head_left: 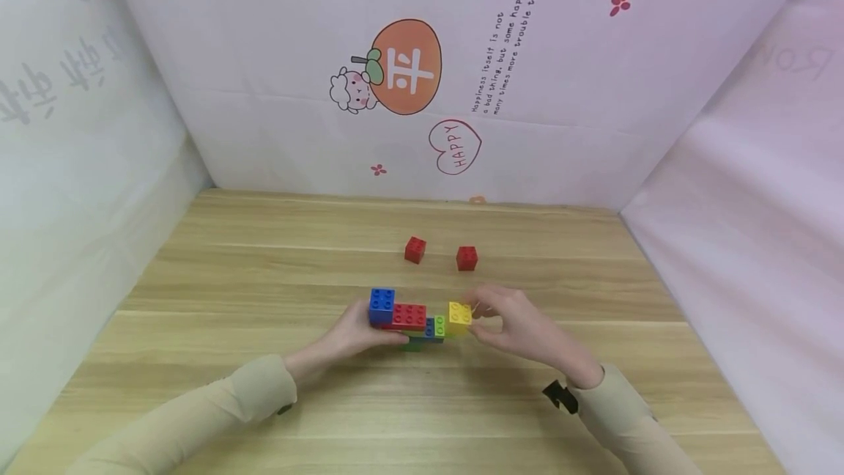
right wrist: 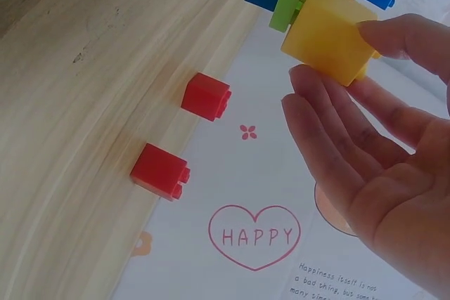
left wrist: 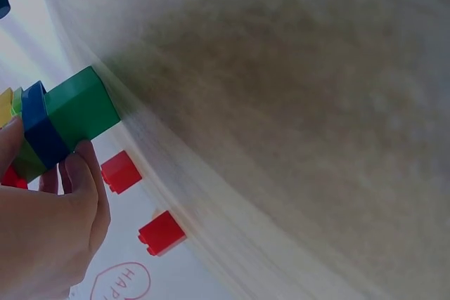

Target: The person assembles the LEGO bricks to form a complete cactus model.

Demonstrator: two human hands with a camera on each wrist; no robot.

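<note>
My left hand (head_left: 352,333) grips the left side of a stack of joined toy building bricks. A blue brick (head_left: 382,305) tops its left end, beside a red brick (head_left: 410,315). Lower down are a dark blue brick (left wrist: 43,124), a lime brick (head_left: 439,325) and, at the bottom, a green brick (left wrist: 83,107). My right hand (head_left: 513,319) pinches a yellow brick (right wrist: 330,33) between thumb and fingers at the stack's right end. In the right wrist view the yellow brick sits right against the lime one. My left palm hides part of the stack.
Two loose red bricks, one on the left (head_left: 415,250) and one on the right (head_left: 467,258), lie on the wooden table (head_left: 297,240) beyond my hands. Printed white sheeting (head_left: 277,94) rises behind the table and along both sides.
</note>
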